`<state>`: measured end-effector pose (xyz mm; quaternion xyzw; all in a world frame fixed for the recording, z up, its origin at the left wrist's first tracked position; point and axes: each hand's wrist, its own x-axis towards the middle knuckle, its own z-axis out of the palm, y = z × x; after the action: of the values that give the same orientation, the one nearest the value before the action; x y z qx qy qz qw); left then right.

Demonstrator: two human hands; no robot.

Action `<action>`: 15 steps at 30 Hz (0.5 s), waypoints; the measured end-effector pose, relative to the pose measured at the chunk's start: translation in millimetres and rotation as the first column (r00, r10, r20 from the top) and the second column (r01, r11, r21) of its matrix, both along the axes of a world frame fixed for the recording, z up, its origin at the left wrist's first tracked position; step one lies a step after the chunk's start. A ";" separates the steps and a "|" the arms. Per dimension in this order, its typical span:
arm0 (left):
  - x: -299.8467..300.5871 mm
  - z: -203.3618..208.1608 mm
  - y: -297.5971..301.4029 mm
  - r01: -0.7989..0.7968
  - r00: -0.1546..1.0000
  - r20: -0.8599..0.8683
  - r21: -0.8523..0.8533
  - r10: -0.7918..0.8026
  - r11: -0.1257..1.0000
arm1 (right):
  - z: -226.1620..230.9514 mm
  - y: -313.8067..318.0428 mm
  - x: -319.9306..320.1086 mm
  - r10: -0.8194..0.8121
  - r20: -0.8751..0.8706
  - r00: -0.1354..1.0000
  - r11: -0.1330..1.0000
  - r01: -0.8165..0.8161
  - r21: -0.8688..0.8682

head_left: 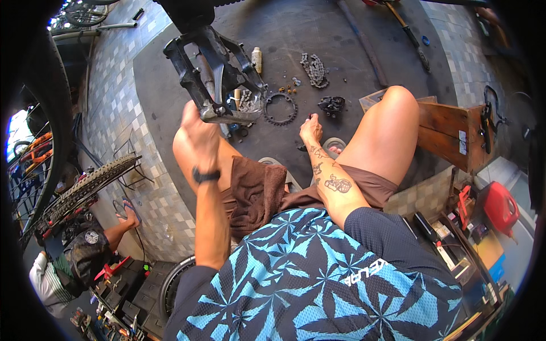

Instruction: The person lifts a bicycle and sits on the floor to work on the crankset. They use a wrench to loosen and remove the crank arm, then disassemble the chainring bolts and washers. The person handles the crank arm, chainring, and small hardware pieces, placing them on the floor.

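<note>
While the person sat with knees spread above a dark concrete floor (318, 34), a black bicycle pedal (213, 74) was held up close to the camera by the left hand (196, 136). That hand was closed on the pedal's near lower edge, with the pedal body rising up and to the far left of it, so that the long axis was seen running from the near right corner, by the fingers, toward the far left. The pedal was therefore directly above and just beyond the left hand, and well apart from the right one.

The right hand (311, 129) was lowered toward the floor between the knees, with the fingertips pinched together; something small may have been held there, but it could not be made out. Just beyond it, a black derailleur part (331, 104) was lying on the floor, with a toothed chainring (280, 109) to its left and a heap of chain (314, 70) farther off. A small pale bottle (257, 59) was standing near the pedal's far edge. A brown cloth (256, 193) was draped over the left thigh, and a wooden box (449, 133) was seen at the right.
</note>
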<state>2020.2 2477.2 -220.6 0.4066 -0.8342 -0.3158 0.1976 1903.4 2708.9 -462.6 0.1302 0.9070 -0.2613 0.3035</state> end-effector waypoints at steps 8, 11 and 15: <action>150.7 74.9 106.1 -0.175 0.971 0.172 0.057 0.163 0.983 | 49.9 -33.5 -13.0 -0.032 0.032 0.999 0.996 0.030 0.086; 171.6 76.4 141.4 0.085 0.966 0.251 -0.054 -0.069 0.995 | 104.5 -47.5 -13.4 0.179 0.068 0.981 0.951 -0.155 -0.268; 156.3 83.9 126.8 -0.160 0.986 0.084 0.250 0.143 0.955 | 216.3 -38.3 26.4 0.666 -0.101 0.739 0.388 -0.459 -0.799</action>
<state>2176.5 2604.0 -136.6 0.5015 -0.7589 -0.3913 0.1398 1929.9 2670.6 -246.3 -0.3032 0.6425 -0.4913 0.5038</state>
